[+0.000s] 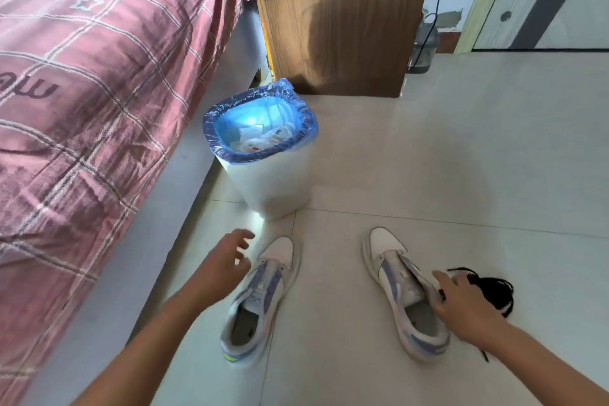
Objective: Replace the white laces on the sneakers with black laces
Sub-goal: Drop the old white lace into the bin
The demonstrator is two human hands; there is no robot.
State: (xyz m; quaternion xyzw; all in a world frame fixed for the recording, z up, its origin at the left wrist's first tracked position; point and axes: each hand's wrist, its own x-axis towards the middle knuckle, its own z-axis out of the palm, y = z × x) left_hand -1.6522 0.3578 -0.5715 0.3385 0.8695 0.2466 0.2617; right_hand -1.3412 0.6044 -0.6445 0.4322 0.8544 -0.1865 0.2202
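Observation:
Two white sneakers with lilac panels stand on the tiled floor, toes pointing away from me, and no laces show in their eyelets. The left sneaker [260, 300] lies just right of my left hand [227, 260], which hovers with fingers spread and holds nothing. My right hand [461, 301] rests on the outer side of the right sneaker [400, 290], fingers over its tongue area. A bundle of black laces [494, 293] lies on the floor right of that hand, partly hidden by it.
A white bin [270, 181] with a blue liner and some rubbish stands ahead of the left sneaker. A bed with a pink checked cover [82, 92] fills the left. A wooden cabinet [336, 16] stands behind the bin. Pale floor tiles [461, 158] stretch to the right.

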